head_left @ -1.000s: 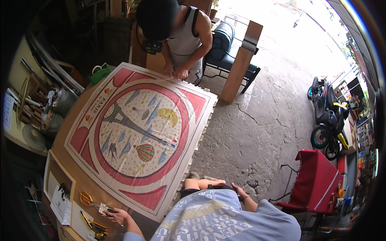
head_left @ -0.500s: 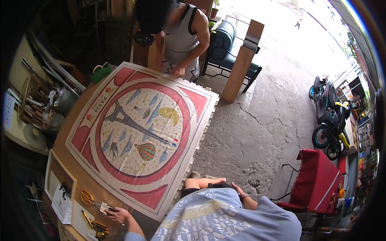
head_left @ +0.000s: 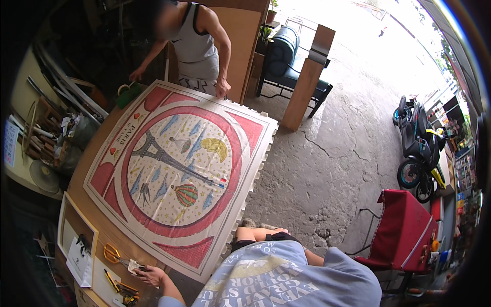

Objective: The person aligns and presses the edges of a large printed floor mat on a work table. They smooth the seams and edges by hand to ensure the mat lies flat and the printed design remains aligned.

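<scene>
A large printed cloth (head_left: 174, 153) with a red ring, a tower, a moon and balloons lies spread on the brown table, small tabs along its right edge. My left hand (head_left: 149, 276) rests palm down by its near-left corner, fingers stretched out and touching a small crumpled pale packet (head_left: 133, 266). Scissors with orange handles (head_left: 111, 253) lie just beyond the packet. On my right side only a bit of forearm (head_left: 313, 258) shows past my shirt; that hand is hidden. Across the table, a co-worker's hand (head_left: 223, 88) is at the cloth's far edge.
Beside my left hand are a yellow-black cutter (head_left: 111, 280), other yellow-black tools (head_left: 129, 294) and a white paper bag (head_left: 80, 261) in a pale frame. A green tape dispenser (head_left: 129, 95) sits at the far left corner. A red-covered seat (head_left: 396, 230) stands at right.
The co-worker has straightened and shifted left, one hand now reaching toward the green dispenser. My right hand has slipped out of sight behind my shirt. My left hand has barely moved.
</scene>
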`<state>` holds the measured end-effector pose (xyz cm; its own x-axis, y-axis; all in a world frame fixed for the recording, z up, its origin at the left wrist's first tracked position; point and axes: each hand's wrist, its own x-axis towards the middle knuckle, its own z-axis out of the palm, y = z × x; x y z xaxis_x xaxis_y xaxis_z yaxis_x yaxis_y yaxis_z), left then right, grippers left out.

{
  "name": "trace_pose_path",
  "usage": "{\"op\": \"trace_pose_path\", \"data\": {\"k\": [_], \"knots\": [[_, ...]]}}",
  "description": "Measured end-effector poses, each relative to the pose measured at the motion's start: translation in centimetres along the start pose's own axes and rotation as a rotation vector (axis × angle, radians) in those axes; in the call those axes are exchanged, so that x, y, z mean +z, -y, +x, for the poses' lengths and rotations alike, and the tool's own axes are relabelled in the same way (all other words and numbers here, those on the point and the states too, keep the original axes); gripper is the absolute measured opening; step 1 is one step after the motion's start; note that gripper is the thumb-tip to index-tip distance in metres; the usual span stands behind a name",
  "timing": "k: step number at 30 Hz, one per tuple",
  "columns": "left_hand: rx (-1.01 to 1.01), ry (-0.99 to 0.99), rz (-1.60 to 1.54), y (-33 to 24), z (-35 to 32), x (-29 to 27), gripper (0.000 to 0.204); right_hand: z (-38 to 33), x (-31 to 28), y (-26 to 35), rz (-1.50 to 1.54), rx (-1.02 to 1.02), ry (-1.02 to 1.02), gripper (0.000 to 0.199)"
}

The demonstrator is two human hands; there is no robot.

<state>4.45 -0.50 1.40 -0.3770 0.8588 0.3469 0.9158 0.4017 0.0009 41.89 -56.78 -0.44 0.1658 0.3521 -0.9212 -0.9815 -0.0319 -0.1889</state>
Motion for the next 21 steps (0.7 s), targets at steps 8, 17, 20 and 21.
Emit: {"op": "trace_pose_path", "data": {"k": [8,17,20,21], "knots": [[0.017,-0.013,0.014,-0.6,-0.3,-0.3,0.067,0.0,0.2,-0.1,0.008,0.018,-0.002,0.072],[0.023,-0.039,-0.003,-0.7,1.2,0.6,0.065,-1.3,0.7,0.1,0.019,0.039,-0.035,0.072],[0.010,0.005,0.013,-0.4,1.0,0.9,0.066,-3.1,1.2,0.8,-0.007,0.057,-0.134,0.072],[0.010,0.003,0.012,-0.3,0.9,0.9,0.067,-3.7,1.2,1.2,-0.023,0.069,-0.180,0.072]]}}
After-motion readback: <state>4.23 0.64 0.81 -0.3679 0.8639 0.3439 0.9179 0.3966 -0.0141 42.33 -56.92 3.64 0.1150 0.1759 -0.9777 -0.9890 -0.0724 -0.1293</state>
